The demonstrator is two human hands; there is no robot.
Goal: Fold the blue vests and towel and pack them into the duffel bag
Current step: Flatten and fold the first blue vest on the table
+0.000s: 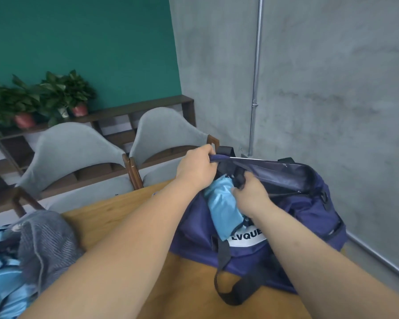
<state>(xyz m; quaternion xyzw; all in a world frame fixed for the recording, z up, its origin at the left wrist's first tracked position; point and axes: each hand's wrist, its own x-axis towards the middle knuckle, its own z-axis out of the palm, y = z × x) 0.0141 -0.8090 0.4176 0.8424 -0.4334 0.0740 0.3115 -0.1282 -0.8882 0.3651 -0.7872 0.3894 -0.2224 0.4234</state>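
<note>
A navy duffel bag (309, 203) with a white label stands on the wooden table at the right, its top open. My left hand (197, 168) grips the bag's near rim at the opening and holds it up. My right hand (251, 191) grips a folded light blue vest (224, 208) that lies over the bag's front edge, half inside; a black strap sits by the fingers. More light blue vests (2, 279) and a grey towel (44, 238) lie in a heap at the table's left.
The wooden table (115, 215) runs between heap and bag. Two grey chairs (78, 155) stand behind it. A shelf with potted plants (55, 97) lines the green wall. A concrete wall with a metal pipe (256, 77) is close on the right.
</note>
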